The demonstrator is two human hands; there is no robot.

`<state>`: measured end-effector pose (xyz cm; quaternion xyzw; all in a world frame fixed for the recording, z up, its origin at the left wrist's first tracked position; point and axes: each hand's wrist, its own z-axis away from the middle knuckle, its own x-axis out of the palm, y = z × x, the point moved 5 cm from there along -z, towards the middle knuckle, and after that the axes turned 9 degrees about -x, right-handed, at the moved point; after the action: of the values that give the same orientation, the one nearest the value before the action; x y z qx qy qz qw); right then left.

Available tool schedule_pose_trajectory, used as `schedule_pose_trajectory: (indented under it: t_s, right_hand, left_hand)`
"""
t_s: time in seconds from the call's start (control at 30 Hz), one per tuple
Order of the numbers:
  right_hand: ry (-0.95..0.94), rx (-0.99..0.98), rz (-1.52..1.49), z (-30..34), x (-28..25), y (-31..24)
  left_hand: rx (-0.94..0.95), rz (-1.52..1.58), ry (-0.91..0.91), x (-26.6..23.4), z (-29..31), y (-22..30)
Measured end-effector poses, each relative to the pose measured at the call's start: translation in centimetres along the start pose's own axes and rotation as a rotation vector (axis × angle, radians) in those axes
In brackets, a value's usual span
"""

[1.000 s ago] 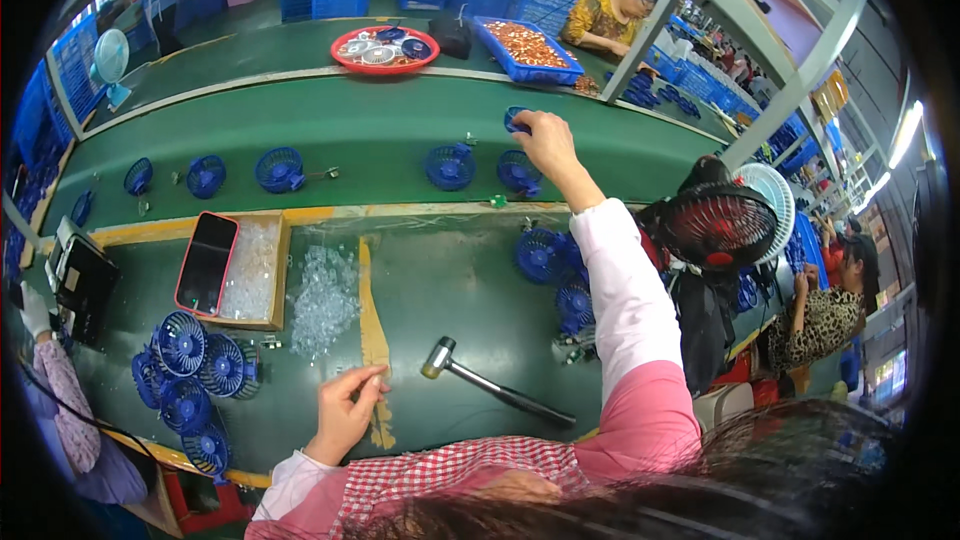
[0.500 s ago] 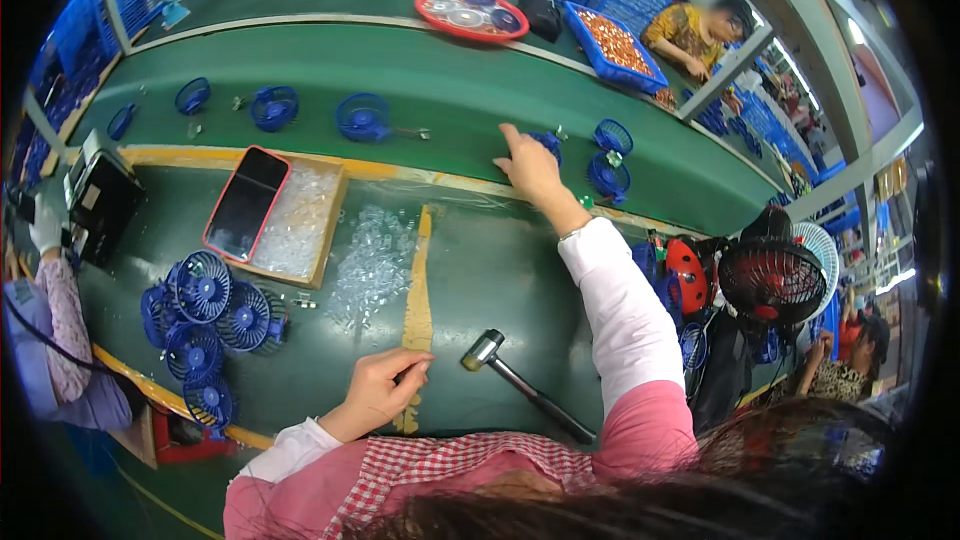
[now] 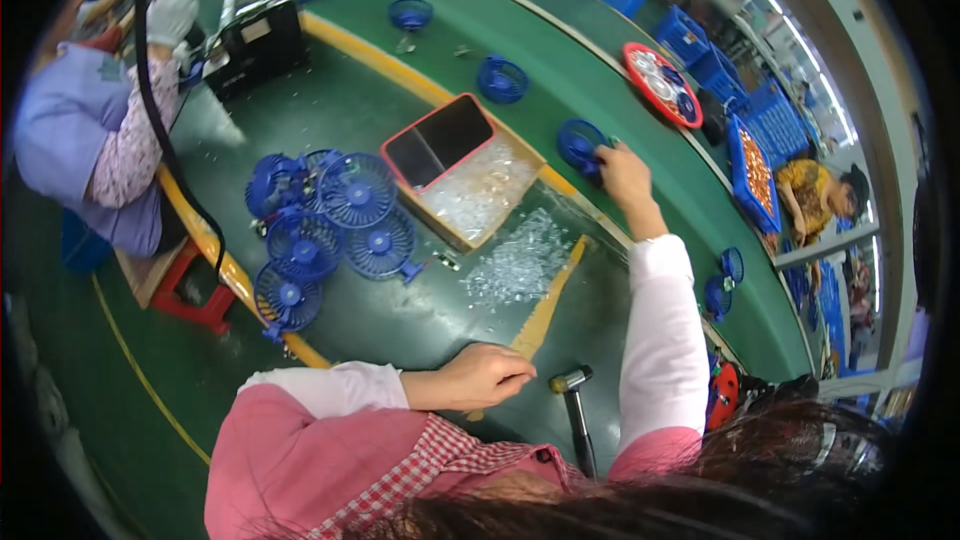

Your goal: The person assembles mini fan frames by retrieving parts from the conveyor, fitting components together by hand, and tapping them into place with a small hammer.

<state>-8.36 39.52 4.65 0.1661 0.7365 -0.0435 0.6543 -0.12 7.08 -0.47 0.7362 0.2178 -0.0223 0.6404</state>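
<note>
My right hand (image 3: 627, 178) reaches out over the green conveyor belt (image 3: 670, 202). Its fingertips are closed on the near edge of a blue fan housing (image 3: 578, 144) lying there. My left hand (image 3: 486, 376) rests above the near part of the bench, fingers curled together; anything inside them is hidden. Just to its right lies a mallet (image 3: 572, 402) with a black handle. Small clear plastic pieces (image 3: 520, 258) are scattered beyond my left hand. A cluster of blue fan housings (image 3: 325, 225) with round grilles sits on the left of the bench.
A phone (image 3: 438, 141) with a red edge lies on an open carton (image 3: 470, 195) of clear pieces. More blue housings (image 3: 502, 80) lie along the belt. A black box (image 3: 262, 35) stands far left, near a gloved co-worker (image 3: 100, 135). A red stool (image 3: 190, 290) is below.
The view has turned toward the left. My right hand has gone from reaching over the belt with fingers apart to gripping a blue fan housing. My left hand stays curled above the bench.
</note>
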Motion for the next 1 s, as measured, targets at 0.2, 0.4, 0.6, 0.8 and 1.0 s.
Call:
schedule_pose_trajectory:
  t_s: [0.2,0.4,0.6,0.8,1.0]
  right_hand:
    - [0.138,0.0,-0.04,3.5,-7.2,-3.1]
    - [0.535,-0.416,-0.15,5.0,-17.4,-19.6]
    - [0.499,-0.681,0.007,4.0,-15.3,-29.6]
    - [0.43,-0.657,-0.018,10.2,-17.9,-28.8]
    - [0.437,-0.538,-0.165,21.1,-17.6,-26.1]
  left_hand:
    - [0.027,-0.067,-0.037,0.4,0.4,-0.2]
    - [0.018,-0.167,-0.066,0.9,1.1,-0.8]
    - [0.091,-0.116,-0.037,1.5,0.1,-1.0]
    - [-0.186,0.132,-0.095,0.5,-0.6,-1.9]
    - [0.13,-0.189,0.078,-1.5,-0.2,-0.8]
